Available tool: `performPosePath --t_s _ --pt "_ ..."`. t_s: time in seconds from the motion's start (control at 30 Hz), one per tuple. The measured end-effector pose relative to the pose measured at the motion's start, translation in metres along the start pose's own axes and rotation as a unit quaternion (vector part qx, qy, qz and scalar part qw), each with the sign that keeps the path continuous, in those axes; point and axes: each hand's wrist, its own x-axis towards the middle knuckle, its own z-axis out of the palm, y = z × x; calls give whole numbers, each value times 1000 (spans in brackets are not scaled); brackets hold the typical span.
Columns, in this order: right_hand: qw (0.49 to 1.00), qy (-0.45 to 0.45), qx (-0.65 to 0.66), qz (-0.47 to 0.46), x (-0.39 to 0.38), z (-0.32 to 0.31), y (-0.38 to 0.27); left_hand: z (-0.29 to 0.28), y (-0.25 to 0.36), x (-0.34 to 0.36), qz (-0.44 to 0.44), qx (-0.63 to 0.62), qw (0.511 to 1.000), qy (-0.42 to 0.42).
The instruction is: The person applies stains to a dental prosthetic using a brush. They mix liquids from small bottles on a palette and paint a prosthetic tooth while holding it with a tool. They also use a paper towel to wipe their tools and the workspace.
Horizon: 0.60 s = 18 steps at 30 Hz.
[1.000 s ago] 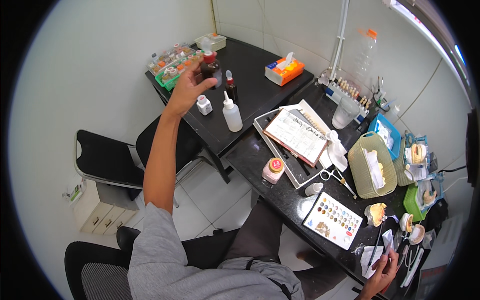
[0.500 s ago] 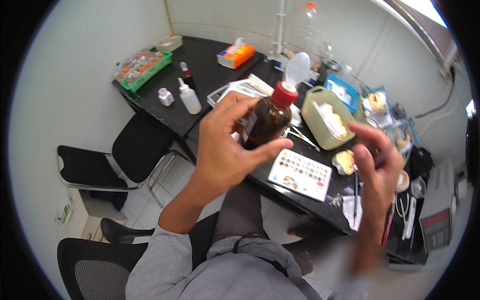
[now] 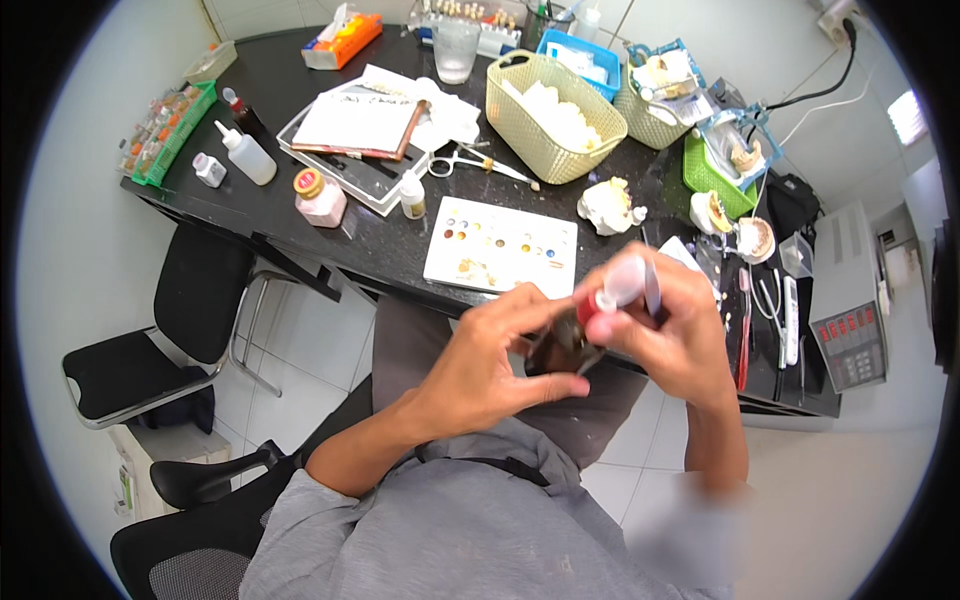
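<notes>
My left hand (image 3: 480, 365) is wrapped round the body of a brown dropper bottle (image 3: 565, 345), held tilted over my lap near the table's front edge. My right hand (image 3: 675, 335) closes on the bottle's red cap (image 3: 590, 307), which has a translucent whitish bulb (image 3: 626, 280) standing up from it. Fingers hide part of the cap and I cannot tell how firmly it sits. Just beyond the hands lies a white palette (image 3: 500, 245) with small wells of coloured paste and brownish smears. A pale plaster cast (image 3: 608, 206) rests behind it.
On the black table (image 3: 385, 250) stand a pink jar (image 3: 320, 198), white squeeze bottle (image 3: 246, 155), another brown dropper bottle (image 3: 243, 112) and small white bottle (image 3: 412, 195). Behind are scissor-like forceps (image 3: 480, 165) and a beige basket (image 3: 555, 120). A grey device (image 3: 848, 325) stands right; chairs (image 3: 205, 290) stand left.
The brown bottle has come down toward my lap and tilted. My right hand, apart from it before, has moved left onto its red cap. The view has shifted, showing more of the table.
</notes>
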Motion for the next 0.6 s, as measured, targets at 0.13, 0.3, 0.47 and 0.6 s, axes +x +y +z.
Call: performPosePath --t_s 0.13,0.3,0.47,0.6 --pt "996 -42 57 46 -34 -15 9 11 -23 -17 -31 13 996 -84" --pt "993 -28 -98 64 -52 -22 3 20 -28 -22 -79 60 992 -84" --pt "990 1 -134 32 -44 -18 -11 21 -36 -22 -67 56 995 -41" --pt "985 -23 -144 97 -49 -24 -7 17 -42 -20 -46 69 996 -34"
